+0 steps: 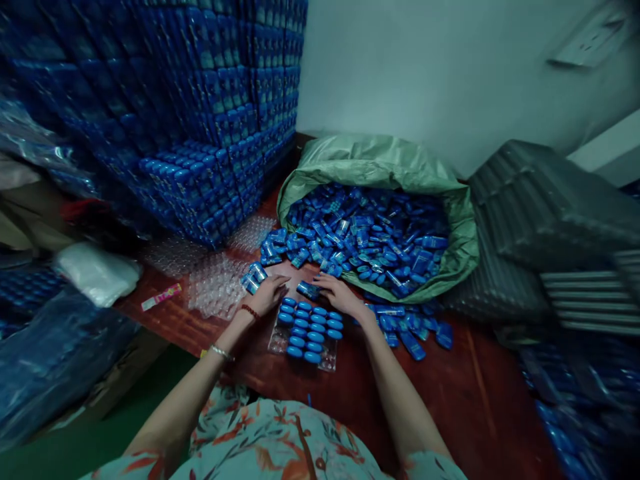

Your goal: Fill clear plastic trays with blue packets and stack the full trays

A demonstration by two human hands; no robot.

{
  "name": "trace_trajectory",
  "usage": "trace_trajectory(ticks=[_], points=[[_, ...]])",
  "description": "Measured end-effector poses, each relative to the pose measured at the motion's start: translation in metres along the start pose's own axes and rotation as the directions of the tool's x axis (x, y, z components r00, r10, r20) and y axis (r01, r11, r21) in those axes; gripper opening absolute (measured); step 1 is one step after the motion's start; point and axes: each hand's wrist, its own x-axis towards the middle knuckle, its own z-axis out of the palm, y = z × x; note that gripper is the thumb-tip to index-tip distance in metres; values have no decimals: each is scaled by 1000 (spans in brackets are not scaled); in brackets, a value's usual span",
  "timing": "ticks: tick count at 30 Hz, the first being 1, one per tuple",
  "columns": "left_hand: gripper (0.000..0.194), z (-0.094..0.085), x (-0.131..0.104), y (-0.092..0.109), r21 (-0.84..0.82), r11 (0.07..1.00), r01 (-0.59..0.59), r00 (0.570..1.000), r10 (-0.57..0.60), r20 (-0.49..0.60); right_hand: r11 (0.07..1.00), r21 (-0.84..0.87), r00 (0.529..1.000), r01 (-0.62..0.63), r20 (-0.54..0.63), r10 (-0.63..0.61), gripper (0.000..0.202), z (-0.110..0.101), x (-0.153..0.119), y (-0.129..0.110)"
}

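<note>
Dark red tabletop (450, 400) runs beneath the work, and nearest on it I see a clear moulded tray (277, 344) carrying glossy blue-topped containers (317, 319) in close rows. Just beyond, the right hand (339, 294) bends its fingers slightly, touching the right end of a blue container (307, 290) that lies flat; I cannot tell whether they grip it. The left hand (269, 293) has loosely spread fingers, apparently empty, beside loose blue containers (254, 276). I'd judge it best to keep each piece square to its row and not nudge its neighbours. Farther off, more containers (370, 233) spill from a green sack (380, 158), its depths hidden. Labels are too blurred to read; the stacked packs (235, 100) at far left are cut off.
</note>
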Motion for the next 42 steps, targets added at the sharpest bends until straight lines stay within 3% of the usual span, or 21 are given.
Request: trace_trajectory(ticks=[2,4,7,10,13,18,22,25,28,31,33,34,36,37,39,42], points=[[34,-2,22,-2,-6,999,-42,997,42,71,992,99,985,-80,-147,95,36,-3,-17,4],[35,-2,45,1,2,996,-93,985,92,145,971,124,933,-205,-274,232,33,-6,-30,7],[37,2,73,13,37,982,-185,949,168,267,934,89,864,-347,-357,355,33,-6,-38,10],[42,9,89,24,81,965,-250,910,206,359,912,44,858,-407,-325,398,34,-2,-38,12],[39,11,90,26,126,956,-266,893,195,407,904,5,877,-428,-241,417,43,2,-40,14],[29,-3,64,8,234,953,-192,927,98,362,910,-28,901,-413,-159,404,52,2,-54,12],[40,-13,48,-1,301,945,-126,950,28,310,919,-251,951,-305,-136,278,47,-2,-59,1],[41,-15,53,2,299,939,-172,932,57,357,905,-376,977,-201,-12,212,43,-5,-49,-7],[37,-15,67,7,271,941,-202,908,76,412,909,-382,975,-165,76,209,38,-9,-39,-6],[28,-18,72,7,259,954,-153,916,39,400,935,-297,977,-195,21,211,39,-16,-44,3],[22,-25,63,5,267,958,-104,932,0,362,958,-156,965,-242,-146,220,38,-21,-62,8],[20,-31,53,5,261,962,-77,944,-14,329,962,-62,936,-268,-255,244,37,-22,-74,8],[20,-44,24,7,194,981,0,980,-39,193,943,141,835,-302,-437,333,34,-21,-104,2],[21,-51,6,11,99,994,55,996,-62,63,921,237,786,-308,-483,387,32,-19,-120,-4],[24,-63,-32,22,-119,976,182,959,-203,-200,877,373,740,-301,-489,462,27,-8,-147,-20],[28,-65,-81,44,-353,884,305,873,-408,-267,865,425,758,-267,-462,460,17,16,-166,-46]])
